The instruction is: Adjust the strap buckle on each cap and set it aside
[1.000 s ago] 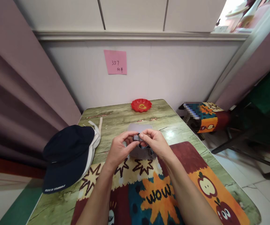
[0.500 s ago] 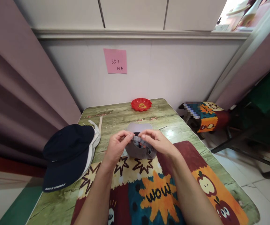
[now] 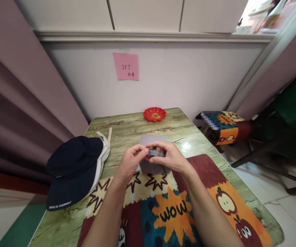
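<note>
A grey cap (image 3: 154,168) rests at the middle of the table, on the far edge of the patterned mat, its brim pointing away from me. My left hand (image 3: 133,158) pinches the cap's back strap (image 3: 155,153) between thumb and fingers. From the other side, my right hand (image 3: 167,156) grips the same strap, its thumb below and its fingers above. The fingers hide part of the strap and the cap's opening.
Dark blue cap (image 3: 73,168) over white hats (image 3: 103,154) at the table's left. Red scalloped dish (image 3: 154,114) near the back edge. Colourful mat (image 3: 173,212) under my forearms. Pink note (image 3: 126,66) on the wall. Cloth-covered stool (image 3: 227,128) beyond the table's right side.
My right thumb has moved down and left, below the strap, and the right fingers now reach over it. The strap lies flatter, and both hands cover more of the cap's opening.
</note>
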`<action>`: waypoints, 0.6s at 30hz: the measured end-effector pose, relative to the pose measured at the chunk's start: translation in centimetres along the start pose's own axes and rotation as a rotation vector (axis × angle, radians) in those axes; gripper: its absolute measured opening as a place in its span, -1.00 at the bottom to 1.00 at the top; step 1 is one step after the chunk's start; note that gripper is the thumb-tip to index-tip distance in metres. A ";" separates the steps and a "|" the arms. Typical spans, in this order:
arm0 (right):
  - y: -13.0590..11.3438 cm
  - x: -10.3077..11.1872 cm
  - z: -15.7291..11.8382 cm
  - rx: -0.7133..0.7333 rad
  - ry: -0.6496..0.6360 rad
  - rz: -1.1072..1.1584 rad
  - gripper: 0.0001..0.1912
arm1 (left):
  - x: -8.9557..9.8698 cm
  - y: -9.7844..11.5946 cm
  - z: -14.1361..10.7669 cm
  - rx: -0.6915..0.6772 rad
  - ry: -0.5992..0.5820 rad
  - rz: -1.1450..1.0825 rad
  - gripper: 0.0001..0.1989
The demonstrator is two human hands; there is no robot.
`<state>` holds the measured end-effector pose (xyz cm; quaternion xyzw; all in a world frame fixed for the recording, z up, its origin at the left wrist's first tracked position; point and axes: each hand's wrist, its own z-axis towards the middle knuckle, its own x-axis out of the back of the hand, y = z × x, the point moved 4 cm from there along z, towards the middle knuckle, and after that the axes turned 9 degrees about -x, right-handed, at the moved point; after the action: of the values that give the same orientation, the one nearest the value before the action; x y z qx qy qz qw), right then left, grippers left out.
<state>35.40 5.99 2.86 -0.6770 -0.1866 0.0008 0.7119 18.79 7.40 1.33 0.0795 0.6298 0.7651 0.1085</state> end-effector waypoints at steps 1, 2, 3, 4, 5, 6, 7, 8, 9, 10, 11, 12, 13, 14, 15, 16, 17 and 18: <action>-0.1 -0.2 0.1 0.036 0.043 -0.023 -0.58 | -0.1 0.0 0.0 -0.001 -0.002 0.008 -0.72; -0.2 -0.3 0.1 0.072 0.088 -0.045 -0.63 | -0.2 0.1 0.0 -0.005 -0.001 0.015 -0.72; -0.2 -0.4 0.2 0.104 0.128 -0.068 -0.67 | -0.3 0.2 0.0 -0.011 0.001 0.020 -0.72; -0.1 -0.5 0.3 0.129 0.159 -0.093 -0.70 | -0.3 0.3 0.0 -0.018 0.004 0.023 -0.73; 0.0 -0.5 0.3 0.143 0.182 -0.120 -0.73 | -0.2 0.4 0.0 -0.024 0.007 0.028 -0.73; 0.2 -0.4 0.3 0.145 0.196 -0.143 -0.74 | -0.2 0.5 0.0 -0.028 0.010 0.033 -0.74; 0.3 -0.4 0.4 0.137 0.203 -0.158 -0.74 | -0.1 0.5 0.0 -0.028 0.016 0.037 -0.75; 0.4 -0.3 0.4 0.124 0.204 -0.168 -0.74 | 0.0 0.6 0.1 -0.021 0.023 0.039 -0.76; 0.5 -0.3 0.4 0.108 0.201 -0.172 -0.74 | 0.1 0.6 0.1 -0.009 0.026 0.037 -0.76; 0.5 -0.2 0.4 0.094 0.195 -0.172 -0.74 | 0.3 0.5 0.1 0.005 0.026 0.031 -0.75; 0.5 -0.2 0.3 0.082 0.189 -0.171 -0.74 | 0.4 0.5 0.1 0.015 0.027 0.022 -0.74; 0.5 -0.1 0.3 0.071 0.185 -0.169 -0.75 | 0.6 0.5 0.1 0.020 0.032 0.014 -0.73; 0.4 -0.1 0.3 0.061 0.184 -0.166 -0.76 | 0.8 0.6 0.1 0.020 0.039 0.007 -0.71; 0.4 0.0 0.3 0.049 0.185 -0.162 -0.77 | 1.0 0.6 0.1 0.018 0.046 0.003 -0.70; 0.3 0.0 0.2 0.040 0.186 -0.159 -0.77 | 1.1 0.7 0.1 0.017 0.050 -0.001 -0.68; 0.3 0.0 0.2 0.034 0.188 -0.157 -0.77 | 1.2 0.7 0.1 0.019 0.052 -0.005 -0.67; 0.2 0.0 0.2 0.032 0.190 -0.157 -0.77 | 1.2 0.7 0.1 0.023 0.050 -0.011 -0.68; 0.2 -0.2 0.2 0.033 0.190 -0.157 -0.77 | 1.1 0.7 0.0 0.030 0.047 -0.018 -0.69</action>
<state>35.23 6.20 2.66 -0.6457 -0.1708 -0.1160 0.7351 17.69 7.60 2.01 0.0576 0.6441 0.7562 0.0993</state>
